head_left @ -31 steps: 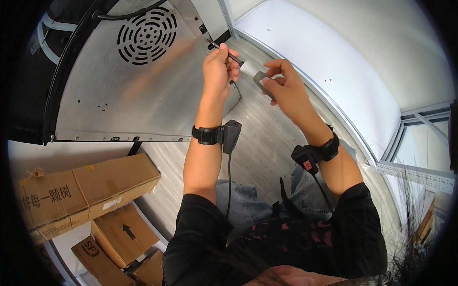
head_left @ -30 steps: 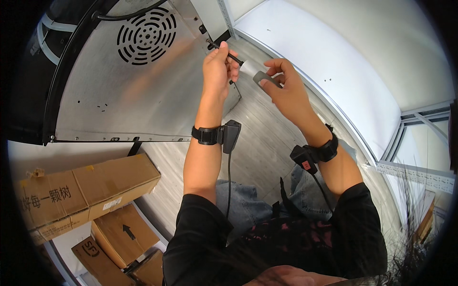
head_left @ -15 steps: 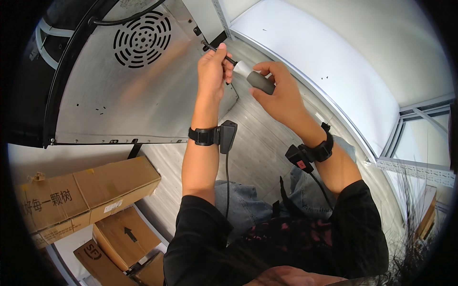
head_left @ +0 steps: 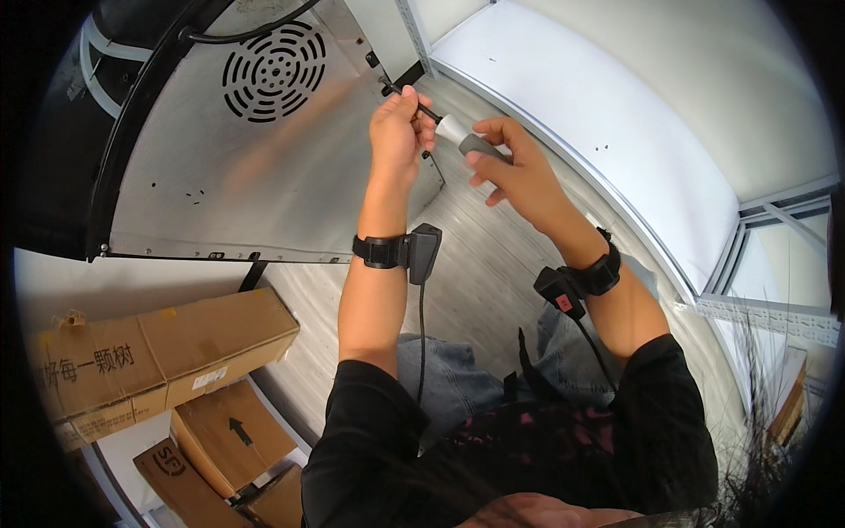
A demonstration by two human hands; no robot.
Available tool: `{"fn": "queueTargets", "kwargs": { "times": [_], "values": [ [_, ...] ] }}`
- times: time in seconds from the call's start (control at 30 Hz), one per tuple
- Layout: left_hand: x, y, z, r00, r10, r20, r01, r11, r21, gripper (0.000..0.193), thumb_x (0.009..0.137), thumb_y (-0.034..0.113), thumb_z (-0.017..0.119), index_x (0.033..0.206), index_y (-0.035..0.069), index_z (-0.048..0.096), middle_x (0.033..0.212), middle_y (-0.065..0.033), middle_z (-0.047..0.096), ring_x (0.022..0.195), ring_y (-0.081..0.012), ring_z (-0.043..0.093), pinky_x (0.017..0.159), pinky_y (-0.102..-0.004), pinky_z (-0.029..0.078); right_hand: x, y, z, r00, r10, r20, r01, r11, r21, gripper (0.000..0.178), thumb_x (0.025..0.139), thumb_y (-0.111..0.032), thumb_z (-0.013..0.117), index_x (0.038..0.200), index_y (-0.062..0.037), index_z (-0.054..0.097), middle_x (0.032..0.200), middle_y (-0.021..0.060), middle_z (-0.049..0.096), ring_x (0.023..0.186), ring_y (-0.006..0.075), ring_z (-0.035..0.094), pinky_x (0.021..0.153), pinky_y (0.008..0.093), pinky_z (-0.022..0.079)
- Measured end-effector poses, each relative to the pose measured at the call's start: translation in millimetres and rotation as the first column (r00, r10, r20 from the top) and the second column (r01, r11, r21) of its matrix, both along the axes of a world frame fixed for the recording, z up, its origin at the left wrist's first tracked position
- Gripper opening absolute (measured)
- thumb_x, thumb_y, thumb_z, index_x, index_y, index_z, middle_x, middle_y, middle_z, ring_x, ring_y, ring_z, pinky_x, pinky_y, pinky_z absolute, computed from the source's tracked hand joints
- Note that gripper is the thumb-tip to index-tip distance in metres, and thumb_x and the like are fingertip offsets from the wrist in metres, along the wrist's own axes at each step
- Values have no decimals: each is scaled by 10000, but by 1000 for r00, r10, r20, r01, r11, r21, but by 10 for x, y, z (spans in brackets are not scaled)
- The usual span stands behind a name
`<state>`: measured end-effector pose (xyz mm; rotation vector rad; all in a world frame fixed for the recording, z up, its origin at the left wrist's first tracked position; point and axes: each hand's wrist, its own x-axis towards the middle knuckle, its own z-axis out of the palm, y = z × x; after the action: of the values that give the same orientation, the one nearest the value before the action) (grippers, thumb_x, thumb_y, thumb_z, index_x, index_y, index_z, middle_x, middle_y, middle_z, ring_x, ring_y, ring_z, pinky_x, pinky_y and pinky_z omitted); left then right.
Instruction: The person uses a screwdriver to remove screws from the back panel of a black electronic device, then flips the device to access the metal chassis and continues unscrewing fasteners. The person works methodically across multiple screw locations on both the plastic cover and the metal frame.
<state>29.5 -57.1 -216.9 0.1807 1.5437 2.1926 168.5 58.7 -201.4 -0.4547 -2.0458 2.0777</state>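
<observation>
A screwdriver (head_left: 451, 130) with a dark grey handle, a light collar and a black shaft slants across the upper middle. My left hand (head_left: 396, 136) is closed around its shaft, thumb and fingers near the tip end. At the other end, my right hand (head_left: 526, 176) has its thumb and fingers about the grey handle. The tip points at the right edge of a brushed metal panel (head_left: 290, 167), beside small dark fittings. My left fingers partly cover the tip end, so I cannot tell exactly what it touches.
The panel has a round slotted vent (head_left: 275, 72) and a black cable (head_left: 251, 35) above it. Cardboard boxes (head_left: 220, 330) are stacked at lower left. On the right runs a long white shelf (head_left: 607, 132) with a metal frame. Pale wood-look flooring (head_left: 466, 238) lies between.
My right hand has turned on the handle, its thumb and fingers now placed differently. The panel sits slightly farther right in view. My left hand still holds the shaft.
</observation>
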Motion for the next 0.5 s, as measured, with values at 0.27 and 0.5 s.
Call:
{"fn": "queueTargets", "kwargs": {
  "times": [0.27,0.5],
  "values": [
    [13,15,47,999,1,-48,-6,995,-103,260,931,254,543,782,41,554,559,-15,507,445,-98,443,408,-244,352,6,-11,-129,998,9,-67,7,971,238,445,740,-49,677,1151,-56,509,1034,107,530,828,179,548,726,319,476],
    [-39,-11,-23,999,-16,-51,16,1000,7,223,936,253,536,917,31,546,616,-30,535,498,-105,486,451,-252,383,6,-7,-155,994,-22,-109,48,970,240,417,707,-22,688,1096,-77,549,1028,90,506,900,199,523,773,321,467]
  ]
}}
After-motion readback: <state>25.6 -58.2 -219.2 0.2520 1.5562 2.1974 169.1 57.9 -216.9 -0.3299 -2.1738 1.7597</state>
